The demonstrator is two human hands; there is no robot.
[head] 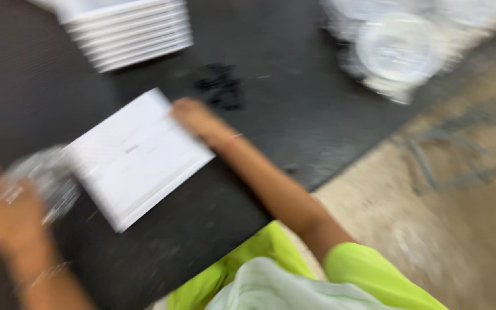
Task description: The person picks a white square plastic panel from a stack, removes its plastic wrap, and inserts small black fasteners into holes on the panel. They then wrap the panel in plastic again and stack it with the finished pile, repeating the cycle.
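Head cam's pretty blurry: your right hand (193,117) has its fingers on the far corner of the flat white box (139,158) lying on the black table (294,109), grip unclear; your left hand (10,215) looks wrapped around something clear and crinkly (50,178), which could catch the box's near edge and shove it askew
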